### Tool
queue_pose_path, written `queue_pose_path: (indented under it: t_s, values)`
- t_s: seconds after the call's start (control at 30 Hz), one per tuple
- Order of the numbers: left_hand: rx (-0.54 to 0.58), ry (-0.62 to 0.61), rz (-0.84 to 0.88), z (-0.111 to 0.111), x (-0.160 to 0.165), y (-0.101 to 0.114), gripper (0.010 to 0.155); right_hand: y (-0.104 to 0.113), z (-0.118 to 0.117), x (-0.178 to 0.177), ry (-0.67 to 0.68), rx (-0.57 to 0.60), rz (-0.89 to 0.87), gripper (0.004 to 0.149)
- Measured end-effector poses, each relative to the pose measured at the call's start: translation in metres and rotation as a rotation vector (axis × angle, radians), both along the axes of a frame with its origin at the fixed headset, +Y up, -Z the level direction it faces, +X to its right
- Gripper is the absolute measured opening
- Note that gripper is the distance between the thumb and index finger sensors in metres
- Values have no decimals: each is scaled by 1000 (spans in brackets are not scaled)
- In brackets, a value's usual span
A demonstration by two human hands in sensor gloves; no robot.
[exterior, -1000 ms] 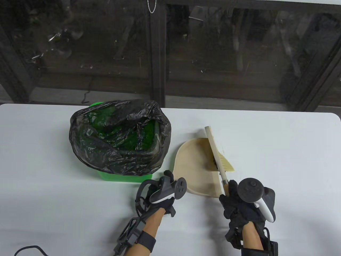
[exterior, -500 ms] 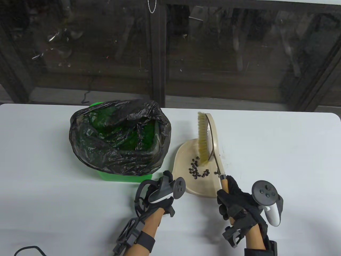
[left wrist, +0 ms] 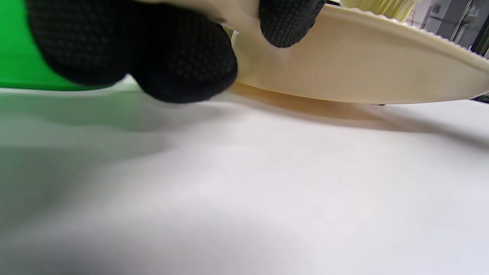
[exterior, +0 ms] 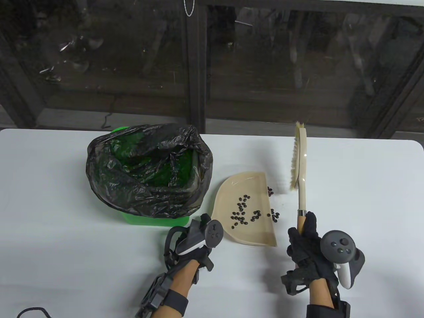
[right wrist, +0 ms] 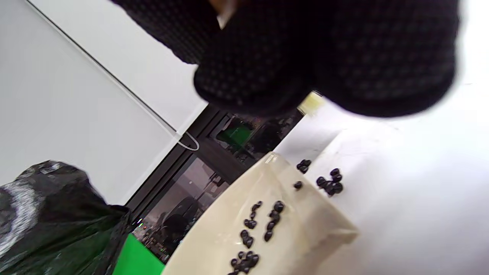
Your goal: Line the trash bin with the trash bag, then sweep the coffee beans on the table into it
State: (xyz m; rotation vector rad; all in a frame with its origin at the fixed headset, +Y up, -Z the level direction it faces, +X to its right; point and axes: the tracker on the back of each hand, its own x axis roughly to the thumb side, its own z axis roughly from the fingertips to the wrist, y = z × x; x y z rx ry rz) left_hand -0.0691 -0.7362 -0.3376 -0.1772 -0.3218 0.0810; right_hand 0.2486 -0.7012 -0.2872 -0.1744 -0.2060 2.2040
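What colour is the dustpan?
The dustpan is cream beige, seen best in the table view.

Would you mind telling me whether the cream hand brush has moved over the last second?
Yes. The cream hand brush has swung right, off the beige dustpan, away from the green trash bin.

The table is evenly, brightly lit; reflections are seen in glass at 12 o'clock; wrist views are blurred.
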Motion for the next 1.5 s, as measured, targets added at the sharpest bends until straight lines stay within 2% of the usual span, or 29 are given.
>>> queue_pose_path:
  t_s: [0.33,0.63,0.93,1.1,1.27,1.5]
  values:
    - [25,-48,161,28,-9,37,66,-4,2,11,-69,4,-76,70]
    - [63,-94,212,49,-11,80,66,-18,-1,15,-49,-88,-169,70]
    - [136,-125,253,56,-20,144,66,-16,-2,8,-6,-101,-121,70]
    - [198,-82,253,53,-44,183,66,-16,-2,6,5,-106,-106,70]
    - [245,3,245,49,-78,212,66,-16,-2,6,3,-105,-106,70]
    - [304,122,165,48,-122,229,66,-16,-2,6,3,-107,-104,70]
